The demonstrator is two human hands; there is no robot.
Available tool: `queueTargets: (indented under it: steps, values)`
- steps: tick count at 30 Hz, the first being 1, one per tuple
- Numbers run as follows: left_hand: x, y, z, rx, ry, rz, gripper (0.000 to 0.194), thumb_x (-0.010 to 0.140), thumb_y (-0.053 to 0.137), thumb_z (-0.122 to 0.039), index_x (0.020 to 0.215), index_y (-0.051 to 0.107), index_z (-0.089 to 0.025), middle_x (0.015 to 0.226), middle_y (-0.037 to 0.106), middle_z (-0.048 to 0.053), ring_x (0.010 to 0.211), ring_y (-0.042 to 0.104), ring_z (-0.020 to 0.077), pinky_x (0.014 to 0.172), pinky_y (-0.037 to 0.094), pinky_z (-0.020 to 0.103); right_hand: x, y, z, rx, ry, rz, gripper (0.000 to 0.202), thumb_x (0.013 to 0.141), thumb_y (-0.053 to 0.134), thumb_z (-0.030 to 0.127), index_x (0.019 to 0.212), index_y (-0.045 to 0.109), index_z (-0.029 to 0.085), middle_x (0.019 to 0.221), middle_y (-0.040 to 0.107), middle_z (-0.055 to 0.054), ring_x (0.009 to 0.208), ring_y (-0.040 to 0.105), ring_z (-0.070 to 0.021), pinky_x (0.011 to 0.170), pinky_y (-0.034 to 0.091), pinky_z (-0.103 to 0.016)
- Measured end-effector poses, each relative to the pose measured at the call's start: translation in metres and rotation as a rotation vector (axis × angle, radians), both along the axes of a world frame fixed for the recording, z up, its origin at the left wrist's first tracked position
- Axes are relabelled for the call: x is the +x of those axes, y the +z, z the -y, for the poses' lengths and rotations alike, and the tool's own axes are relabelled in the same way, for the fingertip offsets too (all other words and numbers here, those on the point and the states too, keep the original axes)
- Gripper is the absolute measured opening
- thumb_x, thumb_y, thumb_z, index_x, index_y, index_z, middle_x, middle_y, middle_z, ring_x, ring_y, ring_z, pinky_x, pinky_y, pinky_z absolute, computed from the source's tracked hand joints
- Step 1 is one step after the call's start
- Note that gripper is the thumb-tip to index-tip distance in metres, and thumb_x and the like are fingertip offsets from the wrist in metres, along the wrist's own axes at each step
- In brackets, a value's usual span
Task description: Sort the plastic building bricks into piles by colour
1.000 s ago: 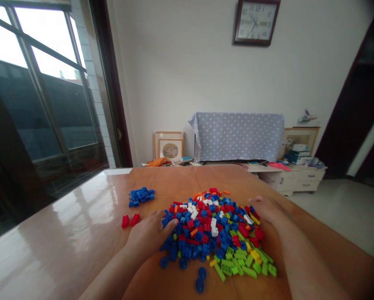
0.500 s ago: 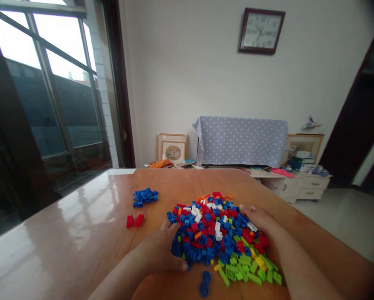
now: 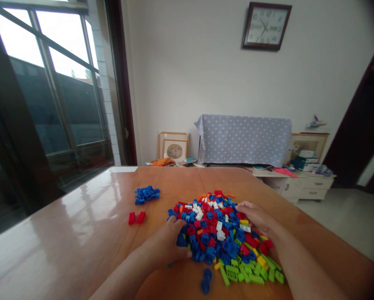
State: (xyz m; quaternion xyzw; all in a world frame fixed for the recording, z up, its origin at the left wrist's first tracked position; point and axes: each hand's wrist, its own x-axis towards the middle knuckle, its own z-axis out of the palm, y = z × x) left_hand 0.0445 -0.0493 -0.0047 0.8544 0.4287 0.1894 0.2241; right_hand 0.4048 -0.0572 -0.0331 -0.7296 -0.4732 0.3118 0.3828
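A large heap of mixed toy building bricks, in blue, red, white and orange, lies on the wooden table. Curved against its left edge is my left hand, thumb apart from the fingers, touching blue bricks without gripping one. On the opposite side my right hand rests with fingers stretched along the heap's right edge. Lime green bricks spread along the near right side, with yellow bricks above them. Two round blue pieces lie in front of the heap.
Left of the heap sit a small cluster of blue bricks and two red bricks. The table reaches toward a low white cabinet by the wall. A glazed door stands at the left.
My left hand has pushed slightly inward and right against the heap, and its bricks have shifted. My right hand has moved a little inward along the other edge. The view has tilted slightly.
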Motion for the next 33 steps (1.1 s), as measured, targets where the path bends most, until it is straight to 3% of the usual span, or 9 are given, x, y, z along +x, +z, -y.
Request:
queueTargets:
  steps: [5, 9, 13, 18, 20, 23, 28, 33]
  values:
    - [0.003, -0.003, -0.003, -0.037, -0.005, 0.001, 0.063, 0.068, 0.079, -0.041, 0.127, 0.063, -0.025, 0.120, 0.058, 0.009, 0.104, 0.061, 0.0286, 0.088, 0.050, 0.037, -0.020, 0.014, 0.005, 0.097, 0.123, -0.159, 0.031, 0.086, 0.056, 0.049, 0.096, 0.064, 0.021, 0.082, 0.068, -0.002, 0.065, 0.060, -0.0136, 0.049, 0.040, -0.020]
    - [0.007, -0.006, -0.005, -0.040, 0.001, 0.027, 0.058, 0.071, 0.076, -0.040, 0.125, 0.063, -0.024, 0.119, 0.057, 0.008, 0.101, 0.061, 0.0270, 0.082, 0.050, 0.035, -0.031, 0.021, 0.007, 0.117, 0.163, -0.208, 0.038, 0.088, 0.057, 0.049, 0.110, 0.065, 0.019, 0.076, 0.069, -0.002, 0.058, 0.058, -0.0124, 0.055, 0.044, -0.023]
    - [0.011, -0.008, -0.007, -0.030, -0.002, 0.049, 0.055, 0.073, 0.076, -0.039, 0.123, 0.063, -0.022, 0.116, 0.058, 0.008, 0.098, 0.060, 0.0254, 0.079, 0.048, 0.033, -0.042, 0.025, 0.011, 0.149, 0.199, -0.267, 0.045, 0.090, 0.059, 0.048, 0.125, 0.062, 0.021, 0.088, 0.073, -0.005, 0.067, 0.064, -0.0140, 0.067, 0.050, -0.028]
    - [0.015, -0.009, -0.009, 0.037, -0.023, 0.138, 0.040, 0.078, 0.073, -0.037, 0.114, 0.065, -0.022, 0.109, 0.059, 0.006, 0.094, 0.059, 0.0228, 0.078, 0.046, 0.032, -0.059, 0.026, 0.015, 0.190, 0.318, -0.348, 0.042, 0.087, 0.064, 0.047, 0.121, 0.067, 0.022, 0.111, 0.072, -0.007, 0.090, 0.069, -0.0197, 0.075, 0.053, -0.031]
    - [0.017, -0.007, -0.008, 0.048, -0.033, 0.166, 0.032, 0.082, 0.070, -0.035, 0.111, 0.066, -0.022, 0.107, 0.059, 0.006, 0.092, 0.059, 0.0213, 0.076, 0.045, 0.031, -0.063, 0.028, 0.016, 0.215, 0.342, -0.371, 0.040, 0.088, 0.064, 0.047, 0.119, 0.068, 0.022, 0.109, 0.072, -0.007, 0.090, 0.069, -0.0200, 0.073, 0.054, -0.031]
    - [0.018, -0.002, -0.006, 0.049, -0.059, 0.179, 0.024, 0.085, 0.066, -0.031, 0.108, 0.066, -0.022, 0.106, 0.058, 0.005, 0.088, 0.058, 0.0187, 0.073, 0.045, 0.029, -0.063, 0.034, 0.019, 0.268, 0.314, -0.383, 0.040, 0.088, 0.063, 0.048, 0.116, 0.068, 0.021, 0.094, 0.074, -0.006, 0.082, 0.068, -0.0188, 0.067, 0.052, -0.029]
    - [0.017, 0.004, -0.003, 0.084, -0.080, 0.165, 0.023, 0.089, 0.062, -0.030, 0.110, 0.065, -0.023, 0.107, 0.058, 0.005, 0.088, 0.059, 0.0180, 0.075, 0.045, 0.029, -0.052, 0.041, 0.020, 0.376, 0.170, -0.401, 0.039, 0.086, 0.064, 0.050, 0.107, 0.070, 0.018, 0.104, 0.072, -0.009, 0.073, 0.064, -0.0155, 0.057, 0.046, -0.024]
    - [0.015, 0.006, -0.003, 0.139, -0.067, 0.136, 0.022, 0.094, 0.055, -0.036, 0.109, 0.066, -0.025, 0.105, 0.060, 0.005, 0.090, 0.060, 0.0188, 0.077, 0.046, 0.029, -0.044, 0.041, 0.017, 0.367, 0.101, -0.307, 0.036, 0.086, 0.062, 0.052, 0.096, 0.069, 0.018, 0.090, 0.071, -0.005, 0.067, 0.061, -0.0132, 0.052, 0.040, -0.022]
